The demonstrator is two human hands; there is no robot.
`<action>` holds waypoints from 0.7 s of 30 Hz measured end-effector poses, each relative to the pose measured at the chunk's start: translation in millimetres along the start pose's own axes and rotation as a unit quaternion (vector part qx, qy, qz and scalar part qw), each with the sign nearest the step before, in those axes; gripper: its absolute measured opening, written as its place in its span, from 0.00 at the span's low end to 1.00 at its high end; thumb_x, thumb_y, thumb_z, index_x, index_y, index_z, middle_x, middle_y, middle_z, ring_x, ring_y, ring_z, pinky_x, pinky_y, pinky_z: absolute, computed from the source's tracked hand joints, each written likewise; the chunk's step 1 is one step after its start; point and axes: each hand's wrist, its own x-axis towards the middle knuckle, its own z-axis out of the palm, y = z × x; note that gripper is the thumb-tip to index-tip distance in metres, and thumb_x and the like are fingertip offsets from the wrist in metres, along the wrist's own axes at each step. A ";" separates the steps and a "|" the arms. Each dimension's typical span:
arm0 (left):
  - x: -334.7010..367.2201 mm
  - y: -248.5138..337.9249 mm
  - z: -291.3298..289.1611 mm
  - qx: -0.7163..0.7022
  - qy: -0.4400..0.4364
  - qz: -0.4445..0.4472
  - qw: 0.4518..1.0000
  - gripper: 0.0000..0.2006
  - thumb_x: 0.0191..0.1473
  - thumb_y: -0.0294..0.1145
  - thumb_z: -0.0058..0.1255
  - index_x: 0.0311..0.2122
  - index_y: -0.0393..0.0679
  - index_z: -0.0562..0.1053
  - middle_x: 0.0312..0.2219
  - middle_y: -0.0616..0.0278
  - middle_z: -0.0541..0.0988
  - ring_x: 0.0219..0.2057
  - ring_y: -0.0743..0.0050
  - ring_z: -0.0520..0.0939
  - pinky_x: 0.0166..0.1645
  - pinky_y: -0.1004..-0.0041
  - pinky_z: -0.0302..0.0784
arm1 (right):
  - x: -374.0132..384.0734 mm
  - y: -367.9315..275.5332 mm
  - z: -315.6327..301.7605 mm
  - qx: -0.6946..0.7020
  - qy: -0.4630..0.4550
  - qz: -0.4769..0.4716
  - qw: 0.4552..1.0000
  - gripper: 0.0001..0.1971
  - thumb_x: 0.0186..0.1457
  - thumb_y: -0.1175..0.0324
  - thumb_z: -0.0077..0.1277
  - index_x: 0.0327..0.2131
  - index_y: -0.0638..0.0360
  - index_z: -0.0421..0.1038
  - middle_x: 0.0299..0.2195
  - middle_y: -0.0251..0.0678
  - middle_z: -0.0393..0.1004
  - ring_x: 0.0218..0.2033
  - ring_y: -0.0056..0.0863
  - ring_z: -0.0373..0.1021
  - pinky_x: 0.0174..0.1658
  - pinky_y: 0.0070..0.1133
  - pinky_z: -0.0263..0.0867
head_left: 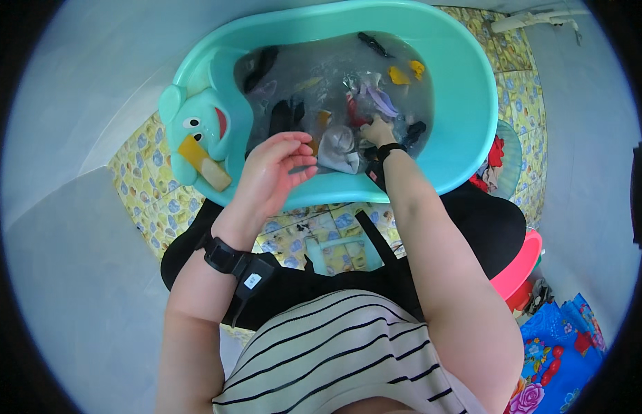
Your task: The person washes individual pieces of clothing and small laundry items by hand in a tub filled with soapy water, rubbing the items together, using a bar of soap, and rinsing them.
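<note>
A teal baby tub (466, 90) holds cloudy grey water with several small pieces of clothing in it. My left hand (276, 169) is held over the tub's near rim, palm inward, its fingers loosely bent and apart with nothing in them. My right hand (377, 132) dips into the water, and its fingertips are partly hidden. Around it lie a lilac cloth (382, 101), a red cloth (353, 110), and a white sock-like piece (339, 153). Dark pieces (281, 119) float farther left, and yellow pieces (399, 74) float at the far right.
A yellow and cream soap-like block (203, 164) rests on the tub's moulded animal face (214, 121). On the right stand a basket (512, 159) of red and dark clothes, a pink basin (521, 265), and a blue flowered cloth (559, 352). A low stool (342, 252) is beneath me.
</note>
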 end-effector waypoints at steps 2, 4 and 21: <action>0.6 -2.5 -12.1 0.004 0.026 0.006 1.000 0.10 0.50 0.30 0.43 0.38 0.38 0.68 0.30 0.61 0.70 0.34 0.71 0.71 0.39 0.69 0.70 | -15.3 -5.0 10.5 0.161 -0.004 -0.091 0.983 0.31 0.37 0.65 0.55 0.47 0.63 0.58 0.41 0.48 0.68 0.43 0.36 0.66 0.46 0.25 0.59; 3.6 -7.7 -17.3 0.006 0.047 0.013 0.999 0.11 0.50 0.31 0.43 0.39 0.39 0.67 0.32 0.60 0.69 0.35 0.71 0.71 0.40 0.68 0.70 | -30.8 -14.7 10.9 0.370 -0.072 -0.123 0.918 0.28 0.38 0.71 0.51 0.47 0.61 0.59 0.39 0.42 0.68 0.40 0.33 0.65 0.42 0.23 0.59; 45.6 -25.8 -28.8 -0.140 -0.025 0.003 0.990 0.12 0.51 0.39 0.40 0.37 0.44 0.69 0.30 0.62 0.75 0.30 0.70 0.76 0.35 0.70 0.73 | -233.1 -124.4 -3.6 0.288 0.161 -0.371 0.868 0.17 0.42 0.68 0.50 0.38 0.62 0.64 0.31 0.41 0.64 0.34 0.32 0.63 0.39 0.23 0.59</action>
